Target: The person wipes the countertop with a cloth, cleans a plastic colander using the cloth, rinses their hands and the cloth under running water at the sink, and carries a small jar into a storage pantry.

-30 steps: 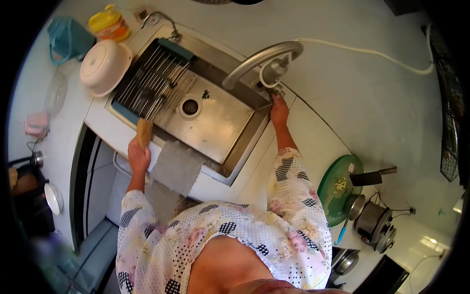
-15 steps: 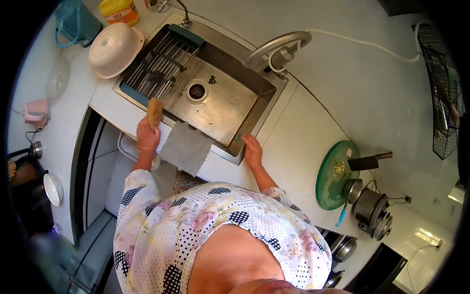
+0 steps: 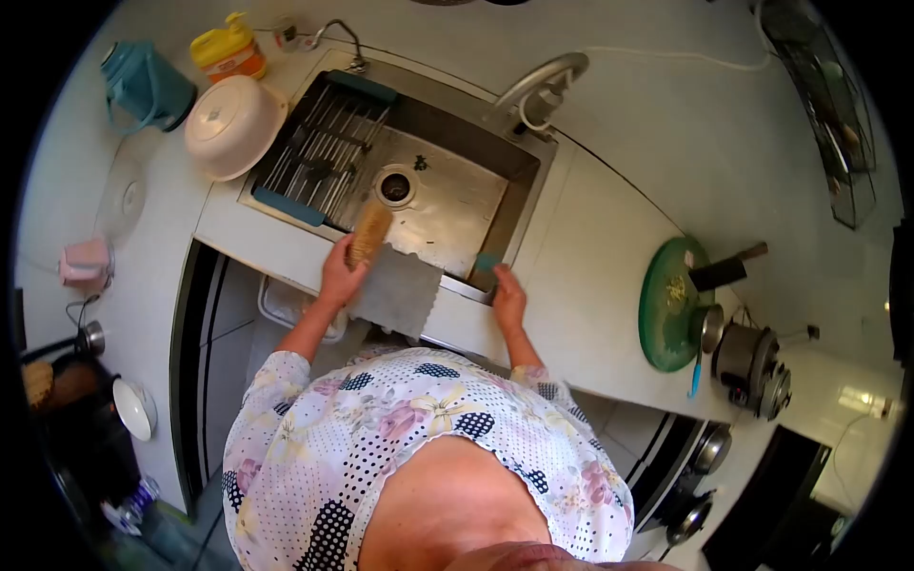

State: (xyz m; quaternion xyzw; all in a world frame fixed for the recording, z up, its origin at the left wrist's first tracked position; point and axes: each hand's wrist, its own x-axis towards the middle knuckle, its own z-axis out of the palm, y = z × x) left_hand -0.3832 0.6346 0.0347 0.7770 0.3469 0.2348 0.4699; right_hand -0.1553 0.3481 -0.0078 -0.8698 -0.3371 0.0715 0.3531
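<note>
My left hand (image 3: 343,273) is closed round the lower end of a tan, ribbed, cylindrical scrubber (image 3: 371,228), which stands tilted over the front rim of the sink (image 3: 457,214). Just beside it, a grey cloth (image 3: 400,295) with a wavy edge drapes over the counter's front edge. At the sink's front right corner, my right hand (image 3: 509,293) pinches a small green pad (image 3: 486,262), partly hidden by the fingers. Inside the basin are a drain and a few bits of green leaf (image 3: 420,163).
A drying rack (image 3: 319,157) spans the sink's left side below the faucet (image 3: 538,90). Left stand an upturned pink basin (image 3: 233,124), a yellow bottle (image 3: 228,52) and a blue jug (image 3: 148,86). Right lies a green cutting board (image 3: 666,324) with a cleaver (image 3: 719,274), near a cooker (image 3: 747,357).
My left hand has moved right with the scrubber, from beside the rack to above the cloth and basin edge. The right hand still holds the green pad. The camera view has shifted.
</note>
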